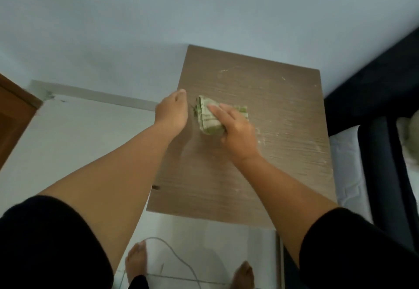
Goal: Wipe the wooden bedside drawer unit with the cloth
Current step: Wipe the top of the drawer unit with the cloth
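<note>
Pressing the folded cloth [209, 116] flat under the right hand [235, 134], left hand [173, 113] loosely curled and empty beside it, smears beyond on the top [283, 152] unwiped.

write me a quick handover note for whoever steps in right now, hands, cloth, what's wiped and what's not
Right hand: pressing the folded green cloth flat onto the top of the drawer unit, left of centre.
Left hand: holds nothing, fingers curled, at the unit's left edge beside the cloth; whether it touches the edge is unclear.
Done: cannot say how far the wiping has got.
Left: pale smears and specks show toward the back right and along the right side of the top, so those areas need the cloth. The front and sides of the unit are out of view.
Note: a thin cable lies on the floor by the person's feet.
</note>
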{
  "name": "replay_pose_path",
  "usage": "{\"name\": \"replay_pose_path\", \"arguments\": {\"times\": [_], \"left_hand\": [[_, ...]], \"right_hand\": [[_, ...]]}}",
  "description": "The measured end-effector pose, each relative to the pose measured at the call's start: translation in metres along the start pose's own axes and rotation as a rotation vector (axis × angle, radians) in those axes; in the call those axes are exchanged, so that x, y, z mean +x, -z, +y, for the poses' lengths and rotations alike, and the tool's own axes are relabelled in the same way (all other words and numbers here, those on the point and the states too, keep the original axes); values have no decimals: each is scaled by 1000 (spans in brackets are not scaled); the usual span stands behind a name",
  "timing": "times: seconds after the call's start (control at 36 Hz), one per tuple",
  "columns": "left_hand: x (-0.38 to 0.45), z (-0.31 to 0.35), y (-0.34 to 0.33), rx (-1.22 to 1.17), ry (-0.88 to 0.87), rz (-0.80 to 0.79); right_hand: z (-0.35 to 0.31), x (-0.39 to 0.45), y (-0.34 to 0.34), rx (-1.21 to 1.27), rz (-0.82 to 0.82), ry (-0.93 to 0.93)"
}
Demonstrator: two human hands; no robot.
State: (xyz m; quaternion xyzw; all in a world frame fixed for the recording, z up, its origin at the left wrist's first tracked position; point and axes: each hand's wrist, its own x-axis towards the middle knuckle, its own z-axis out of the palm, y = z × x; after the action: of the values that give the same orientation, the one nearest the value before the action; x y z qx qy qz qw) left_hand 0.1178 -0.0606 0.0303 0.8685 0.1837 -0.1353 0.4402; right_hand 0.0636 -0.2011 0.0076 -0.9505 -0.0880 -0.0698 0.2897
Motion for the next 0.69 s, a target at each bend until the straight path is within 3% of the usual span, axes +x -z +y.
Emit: {"name": "replay_pose_path", "arguments": {"times": [0.19,0.44,0.69], "left_hand": [[60,-2,-39,259,-312,-58],[118,-18,-66,741,-455,-94],[134,-33,-76,718,-588,52]], "right_hand": [[34,95,8,-126,43,-54],[67,158,-6,-90,32,-188],[101,203,-28,-151,-24,-227]]}}
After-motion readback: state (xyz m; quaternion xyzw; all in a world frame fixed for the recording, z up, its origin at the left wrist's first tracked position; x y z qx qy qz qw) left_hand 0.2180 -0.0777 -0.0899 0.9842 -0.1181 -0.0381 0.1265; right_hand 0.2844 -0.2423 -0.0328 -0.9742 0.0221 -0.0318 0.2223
